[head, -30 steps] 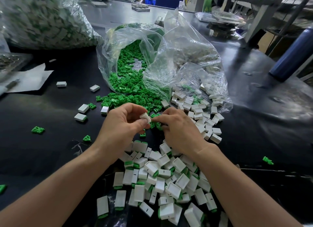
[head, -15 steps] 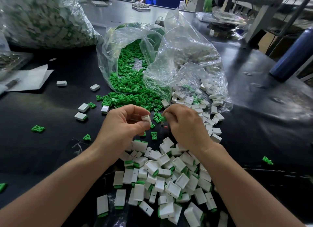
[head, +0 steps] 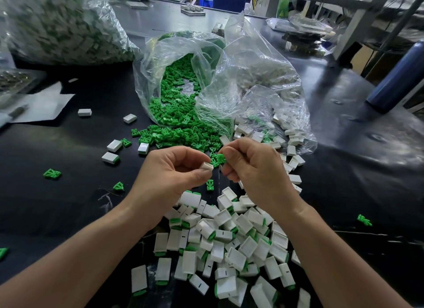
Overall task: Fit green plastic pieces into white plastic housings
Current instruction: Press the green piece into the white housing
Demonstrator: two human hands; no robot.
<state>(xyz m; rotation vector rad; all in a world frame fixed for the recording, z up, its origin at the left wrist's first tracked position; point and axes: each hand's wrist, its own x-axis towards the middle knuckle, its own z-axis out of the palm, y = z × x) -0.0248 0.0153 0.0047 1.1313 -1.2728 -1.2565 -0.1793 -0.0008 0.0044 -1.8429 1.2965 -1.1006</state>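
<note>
Black worktop (head: 57,204) of an assembly bench. Left hand (head: 169,177), fingers curled, pinches a small white rectangular plastic housing (head: 207,166). Right hand (head: 254,170) pinches a green plastic piece (head: 221,159) just beside the housing's open end. Below the hands lies a heap of fitted white-and-green housings (head: 229,250). Beyond them, a clear plastic bag (head: 160,62) spills loose green pieces.

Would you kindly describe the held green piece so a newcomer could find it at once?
Start at the clear bag spilling green onto the black table. Before its mouth, the right hand pinches the green piece. Unlike its loose neighbours, it is off the table, beside the white housing pinched by the left hand.
</note>
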